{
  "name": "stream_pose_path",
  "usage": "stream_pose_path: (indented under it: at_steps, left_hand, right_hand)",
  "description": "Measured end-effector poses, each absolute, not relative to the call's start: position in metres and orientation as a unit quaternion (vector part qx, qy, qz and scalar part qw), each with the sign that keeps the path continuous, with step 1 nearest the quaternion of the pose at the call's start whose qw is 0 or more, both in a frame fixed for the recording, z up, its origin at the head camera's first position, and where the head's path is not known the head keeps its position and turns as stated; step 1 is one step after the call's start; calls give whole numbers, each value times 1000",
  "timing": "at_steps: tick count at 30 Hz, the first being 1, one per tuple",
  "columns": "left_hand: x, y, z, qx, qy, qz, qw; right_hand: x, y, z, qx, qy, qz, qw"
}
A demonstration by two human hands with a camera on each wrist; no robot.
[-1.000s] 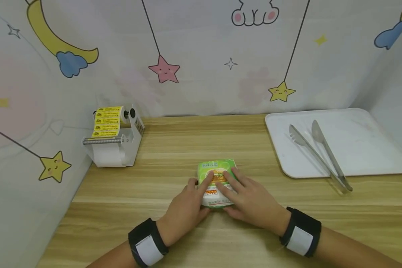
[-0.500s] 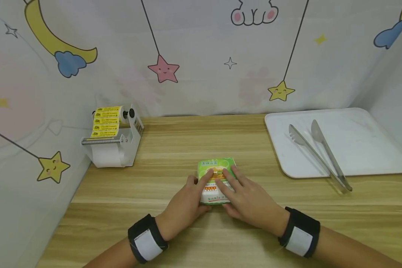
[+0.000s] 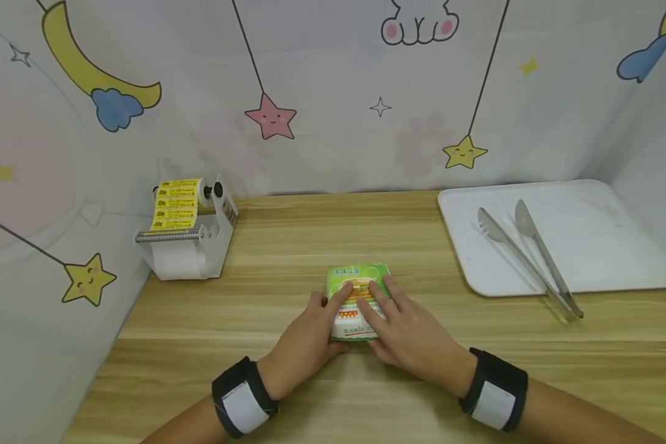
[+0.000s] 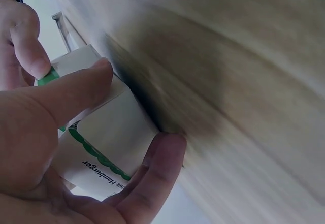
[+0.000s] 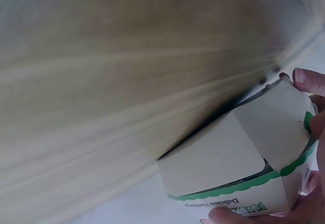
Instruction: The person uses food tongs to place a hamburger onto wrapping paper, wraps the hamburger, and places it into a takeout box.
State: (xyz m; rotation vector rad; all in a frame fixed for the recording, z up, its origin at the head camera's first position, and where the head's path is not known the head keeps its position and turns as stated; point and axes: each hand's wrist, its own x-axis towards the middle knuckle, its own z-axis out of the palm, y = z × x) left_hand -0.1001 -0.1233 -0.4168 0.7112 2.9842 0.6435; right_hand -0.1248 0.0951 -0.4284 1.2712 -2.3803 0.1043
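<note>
A green and white hamburger box (image 3: 361, 271) sits closed on the wooden table in the middle of the head view, with a burger picture on its lid. My left hand (image 3: 305, 348) holds its left side, the index finger lying on the lid and the thumb low at the front. My right hand (image 3: 419, 336) holds the right side, several fingers spread over the lid and the thumb near the front edge. Both wrist views show the carton's white walls (image 4: 122, 125) and scalloped green trim (image 5: 231, 189). The inside of the box is hidden.
A label dispenser (image 3: 180, 237) with a roll of yellow labels (image 3: 176, 203) stands at the back left. At the right, metal tongs (image 3: 541, 265) lie on a white tray (image 3: 616, 246), their joined end overhanging its front edge. A printed cloth (image 3: 333, 154) rises behind the table.
The front edge of the box and its lid have shifted slightly away from me. Both hands keep nearly the same hold, and the head view has moved a little.
</note>
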Motion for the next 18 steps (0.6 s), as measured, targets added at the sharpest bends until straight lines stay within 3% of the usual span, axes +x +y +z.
stream_pose_path:
  at_steps: [18]
  left_hand:
    - [-100,-118,-419,220,947,235,-2]
  right_hand:
    - [-122,93,-434,453,-866,-21,210]
